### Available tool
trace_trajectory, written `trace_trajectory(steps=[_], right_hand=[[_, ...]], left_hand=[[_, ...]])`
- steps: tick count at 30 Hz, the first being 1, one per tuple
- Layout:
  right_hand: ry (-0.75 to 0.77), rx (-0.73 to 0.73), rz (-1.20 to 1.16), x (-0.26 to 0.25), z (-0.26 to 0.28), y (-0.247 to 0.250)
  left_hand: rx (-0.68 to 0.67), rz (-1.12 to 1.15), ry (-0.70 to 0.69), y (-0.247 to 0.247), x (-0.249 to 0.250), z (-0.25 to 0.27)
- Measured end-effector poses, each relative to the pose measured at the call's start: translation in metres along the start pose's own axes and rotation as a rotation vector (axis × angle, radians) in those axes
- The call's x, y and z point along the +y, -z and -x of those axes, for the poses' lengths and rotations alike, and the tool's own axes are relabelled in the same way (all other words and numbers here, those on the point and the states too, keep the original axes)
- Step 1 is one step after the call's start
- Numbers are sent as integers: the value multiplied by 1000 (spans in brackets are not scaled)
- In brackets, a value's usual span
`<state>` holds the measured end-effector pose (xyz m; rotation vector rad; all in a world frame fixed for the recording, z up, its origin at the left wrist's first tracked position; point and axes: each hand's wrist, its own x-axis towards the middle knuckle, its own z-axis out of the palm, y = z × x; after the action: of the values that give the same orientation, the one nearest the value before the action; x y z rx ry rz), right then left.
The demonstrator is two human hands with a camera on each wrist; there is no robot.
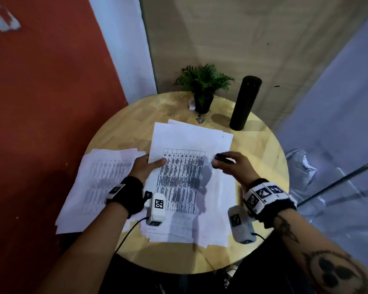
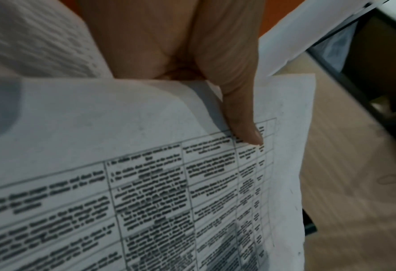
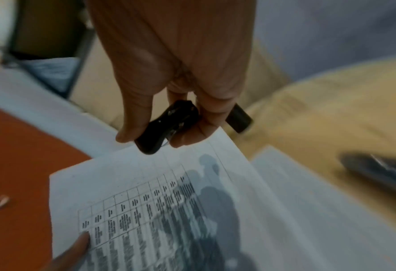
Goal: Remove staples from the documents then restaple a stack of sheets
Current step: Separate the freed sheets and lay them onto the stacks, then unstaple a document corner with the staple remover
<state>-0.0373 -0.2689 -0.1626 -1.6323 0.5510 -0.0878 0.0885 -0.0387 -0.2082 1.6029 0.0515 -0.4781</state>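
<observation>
Left hand (image 1: 142, 167) pinches the top sheet (image 1: 185, 166) at its left edge.
Right hand (image 1: 234, 164), over the sheet's right side, grips a black tool (image 1: 225, 159), likely for staples.

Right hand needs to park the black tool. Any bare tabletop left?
Bare wood on the round table right of the middle paper stack, near the right hand with the black tool. Another patch behind the left stack, left of the potted plant. Centre and left are papered; plant and black cylinder crowd the back.
</observation>
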Motion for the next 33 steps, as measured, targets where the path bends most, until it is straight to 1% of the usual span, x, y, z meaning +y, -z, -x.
trace_trajectory(steps=[2,3,5,6,8,12,14,17,19,21,22,23,24,25,26,27,28,29,30,31,33], right_hand=[[134,-8,108,-28,-6,7],[208,-25,209,-43,-8,12],[347,-68,547,-71,-11,19],[384,-111,683,-83,-13,22],[381,-188,828,-102,-14,25],[365,-279,907,-126,-8,27],[386,-299,923,-138,2,25],[461,-305,930,-154,14,25],[538,-303,982,-164,24,25],[607,-303,1019,-176,33,26],[626,-306,1024,-182,37,26],[651,-313,1024,-188,42,27],[672,-320,1030,-193,47,28],[693,-327,1042,-198,53,29],[711,-337,1046,-203,58,30],[720,-350,1036,-206,62,32],[726,-361,1016,-211,67,33],[723,-366,995,-214,71,35],[724,-365,978,-217,75,37],[729,-363,957,-219,78,39],[728,-373,899,-223,84,45]], left_hand=[[-27,16,-41,4,11,6],[-43,23,-64,6,16,10],[-73,45,-109,10,27,19],[-95,70,-131,13,31,24],[-135,132,-165,18,40,34],[-146,152,-186,27,52,45],[-134,113,-224,34,60,49],[-98,32,-298,43,78,52],[-51,17,-401,47,98,55],[33,15,-563,46,123,60],[76,6,-667,43,139,65],[108,-42,-776,38,157,75],[143,-158,-886,33,171,84],[176,-348,-988,28,185,94],[202,-589,-1046,23,196,103],[210,-823,-1055,16,207,112],[183,-1007,-1024,10,214,117],[134,-1113,-978,3,219,122],[100,-1150,-940,-5,225,125],[90,-1150,-932,-12,229,128],[101,-1095,-986,-19,234,132]])
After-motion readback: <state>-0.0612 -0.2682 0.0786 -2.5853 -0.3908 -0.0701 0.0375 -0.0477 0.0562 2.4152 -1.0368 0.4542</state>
